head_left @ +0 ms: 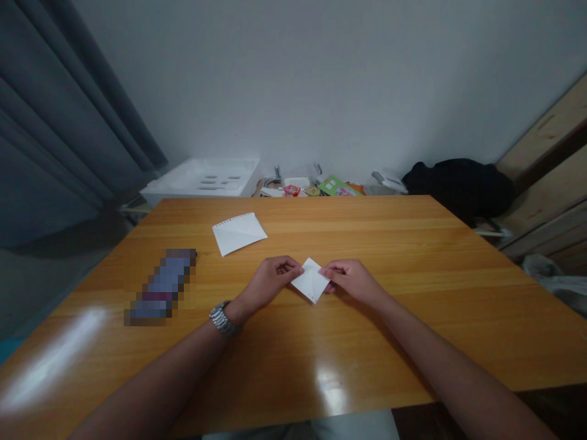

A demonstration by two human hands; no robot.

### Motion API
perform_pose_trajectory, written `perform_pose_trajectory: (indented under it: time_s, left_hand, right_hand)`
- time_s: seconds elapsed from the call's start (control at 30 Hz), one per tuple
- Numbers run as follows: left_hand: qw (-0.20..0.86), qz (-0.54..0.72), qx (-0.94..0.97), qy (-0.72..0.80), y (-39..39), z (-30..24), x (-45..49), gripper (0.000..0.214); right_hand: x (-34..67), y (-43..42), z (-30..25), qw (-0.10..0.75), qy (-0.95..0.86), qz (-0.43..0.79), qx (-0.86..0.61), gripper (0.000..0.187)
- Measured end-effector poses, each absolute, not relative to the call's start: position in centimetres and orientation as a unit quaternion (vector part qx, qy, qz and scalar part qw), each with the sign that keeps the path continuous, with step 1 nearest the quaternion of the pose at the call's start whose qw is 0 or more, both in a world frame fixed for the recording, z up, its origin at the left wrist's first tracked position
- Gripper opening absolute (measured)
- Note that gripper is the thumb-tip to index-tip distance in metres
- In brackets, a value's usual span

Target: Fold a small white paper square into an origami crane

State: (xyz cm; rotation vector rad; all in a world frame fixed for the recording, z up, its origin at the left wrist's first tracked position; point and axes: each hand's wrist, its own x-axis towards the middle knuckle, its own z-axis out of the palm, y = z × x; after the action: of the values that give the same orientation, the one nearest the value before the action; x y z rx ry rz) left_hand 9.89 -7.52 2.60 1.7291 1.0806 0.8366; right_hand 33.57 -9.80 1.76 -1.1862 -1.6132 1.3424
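Head view: left hand (pixel 268 282) and right hand (pixel 351 281) pinch folded paper (pixel 310 282) over glossy wooden table (pixel 413 256) by white wall (pixel 321 79).

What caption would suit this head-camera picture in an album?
Left hand and right hand pinch a folded white paper over a wooden table.

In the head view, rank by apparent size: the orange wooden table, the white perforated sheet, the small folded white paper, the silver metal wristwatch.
Largest first:
orange wooden table
white perforated sheet
small folded white paper
silver metal wristwatch, though nearest the camera
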Motion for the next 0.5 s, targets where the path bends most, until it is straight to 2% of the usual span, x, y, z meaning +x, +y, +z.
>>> perform_pose_trajectory:
  time_s: [0.23,0.5]
  left_hand:
    - [0.430,0.347,0.707,0.441,-7.59,2.76,9.95,0.026]
    - [0.467,0.340,0.692,0.432,-7.73,2.53,9.99,0.031]
  right_hand:
    - [33.29,-9.94,2.65,0.339,-0.654,0.505,-0.451,0.046]
    - [33.60,-9.62,2.19,0.368,-0.652,0.486,-0.451,0.045]
